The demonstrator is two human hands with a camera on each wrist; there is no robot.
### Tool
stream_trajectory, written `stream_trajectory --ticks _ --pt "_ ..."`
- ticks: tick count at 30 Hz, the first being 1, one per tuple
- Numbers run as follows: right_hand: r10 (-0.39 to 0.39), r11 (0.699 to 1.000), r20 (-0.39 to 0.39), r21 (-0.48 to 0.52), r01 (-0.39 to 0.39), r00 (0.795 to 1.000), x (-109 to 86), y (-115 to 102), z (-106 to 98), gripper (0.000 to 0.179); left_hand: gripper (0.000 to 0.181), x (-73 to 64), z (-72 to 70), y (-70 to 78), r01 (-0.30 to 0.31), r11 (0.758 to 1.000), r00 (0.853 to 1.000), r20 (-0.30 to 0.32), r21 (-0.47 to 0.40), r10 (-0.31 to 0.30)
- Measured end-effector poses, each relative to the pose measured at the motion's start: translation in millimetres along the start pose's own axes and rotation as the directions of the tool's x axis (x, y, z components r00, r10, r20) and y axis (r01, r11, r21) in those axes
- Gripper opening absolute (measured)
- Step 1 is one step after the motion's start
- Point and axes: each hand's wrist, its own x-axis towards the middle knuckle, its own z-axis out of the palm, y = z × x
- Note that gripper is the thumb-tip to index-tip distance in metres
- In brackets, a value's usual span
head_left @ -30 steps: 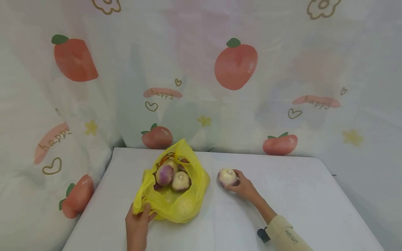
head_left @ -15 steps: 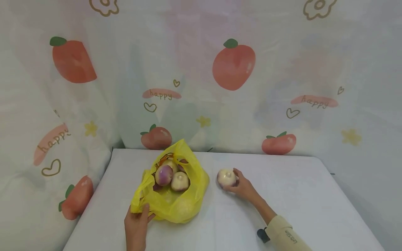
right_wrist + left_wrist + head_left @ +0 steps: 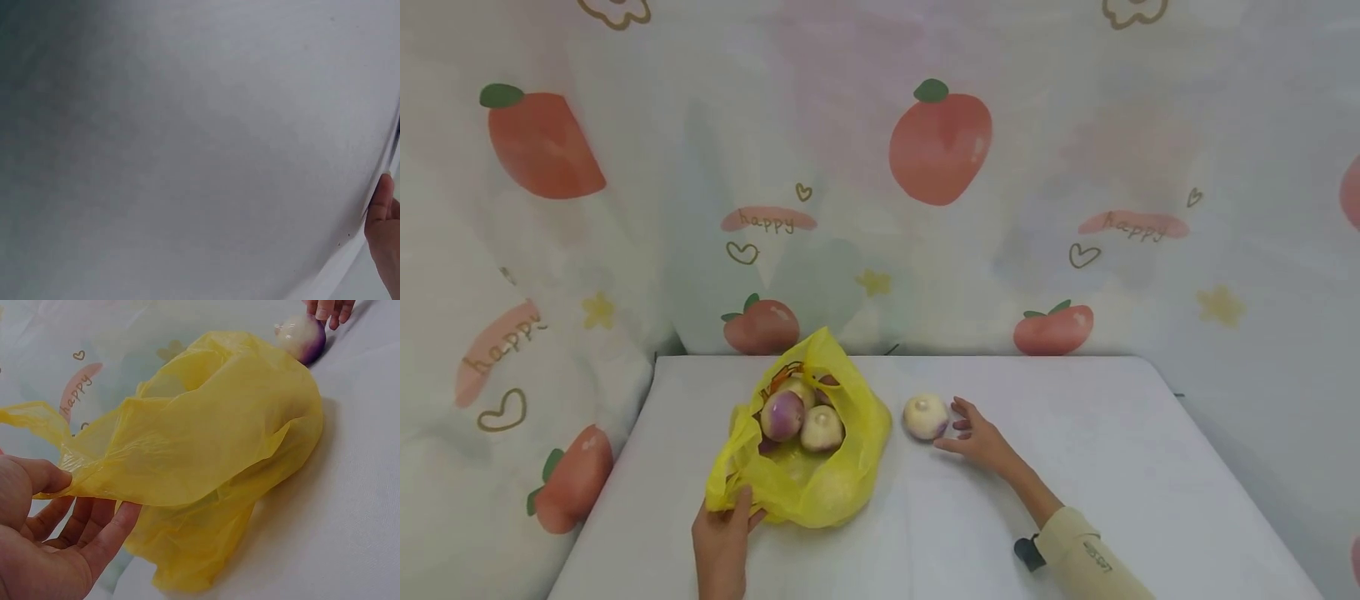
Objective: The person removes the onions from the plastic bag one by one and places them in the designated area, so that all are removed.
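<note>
My left hand pinches the near left edge of a yellow plastic bag between thumb and fingers. The left wrist view shows that thumb pressing the thin film. Inside the bag's mouth lie several purple-and-white turnips, among them a purple-sided turnip and a pale turnip. To the right of the bag a single turnip rests on the table. My right hand is just right of it, fingers spread and curved towards it; a small gap shows at the upper fingers, while thumb contact cannot be told.
A white cloth covers the table. Behind it hangs a curtain printed with fruit. A dark object sits at the right cuff. Mostly pale cloth fills the right wrist view.
My right hand has let go of the single turnip, and its fingers have spread away from it. The left hand keeps its pinch on the bag. The head view has shifted slightly.
</note>
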Motion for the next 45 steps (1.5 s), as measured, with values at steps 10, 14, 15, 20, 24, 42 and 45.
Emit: stream_trajectory --ticks 10,14,15,20,24,42,45 --pt "-0.015 0.999 0.004 0.034 0.015 1.0 -2.1 4.9 0.7 0.09 0.064 -3.8 -0.7 7.5 0.032 0.999 0.999 0.0 -0.025 -0.032" --pt "-0.006 0.999 0.003 0.038 0.005 1.0 -2.6 7.1 0.4 0.086 0.063 -3.5 0.4 5.8 0.033 0.999 0.999 -0.003 -0.036 -0.033" --pt "-0.009 0.999 0.004 0.042 0.009 1.0 -2.5 7.3 0.2 0.085 0.063 -3.2 0.6 5.4 0.03 0.999 1.0 -0.007 -0.033 -0.031" --pt "-0.026 0.998 0.014 0.064 0.025 1.0 -2.8 6.6 -1.6 0.083 0.061 -3.1 1.3 5.4 0.02 1.0 1.0 -0.017 -0.016 -0.02" --pt "-0.018 0.998 0.023 0.064 0.017 1.0 -1.7 5.4 -3.2 0.08 0.062 -5.2 2.3 8.6 0.029 0.999 1.0 -0.008 -0.021 -0.029" --pt "-0.164 0.985 -0.235 0.023 0.174 0.958 0.2 -26.3 -2.6 0.062 0.056 -7.4 0.4 5.9 0.002 1.0 1.0 0.002 -0.024 -0.002" --pt "-0.204 0.974 -0.281 0.039 0.223 0.938 3.2 -31.6 0.0 0.063 0.059 -6.9 1.6 5.4 0.011 1.0 1.0 0.001 -0.009 -0.011"
